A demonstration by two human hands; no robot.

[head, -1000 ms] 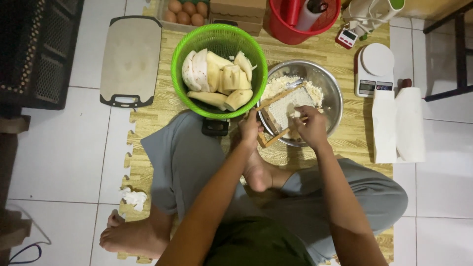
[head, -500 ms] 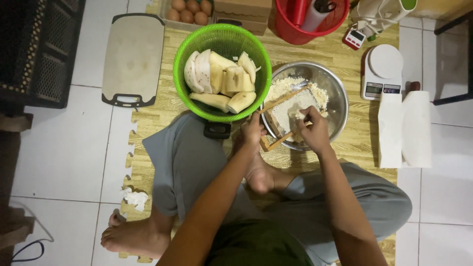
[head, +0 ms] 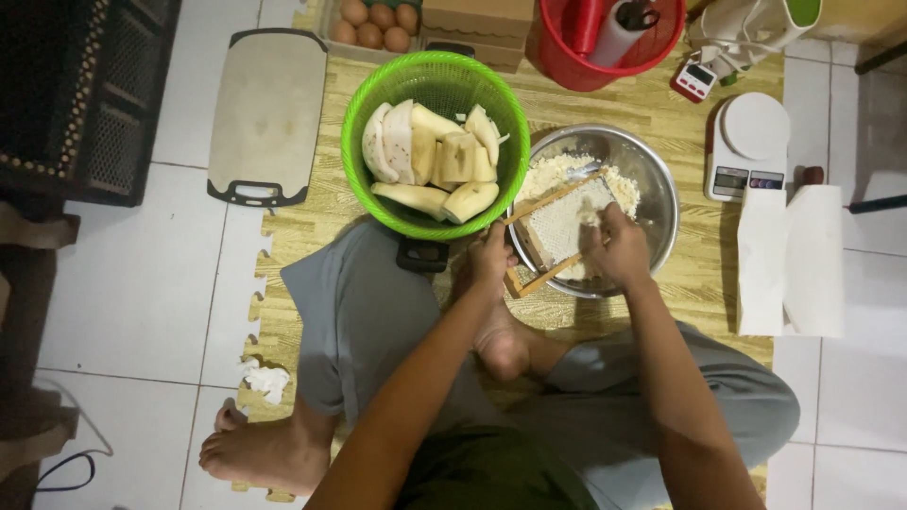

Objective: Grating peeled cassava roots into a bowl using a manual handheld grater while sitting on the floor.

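We're bracing the wooden-framed grater [head: 557, 231] w/ the left hand [head: 491, 260], fingers curled tight round its lower left corner. The frame is leaning into the steel bowl [head: 661, 203], top end resting on the heap of white gratings [head: 543, 175].

The right hand [head: 619, 247] is pressing a small white piece on the mesh; the piece is mostly hidden under the fingers, so we can't tell its shape. We're judging it stiff but wet and slippery, prob. light, best pinched from the top w/ fingertips clear of the teeth. The grater looks rigid, safe to grip by the side rails.

Peeled white chunks [head: 430, 161] are waiting in the green basket [head: 364, 94], just left of the bowl on the floor mat [head: 704, 283].
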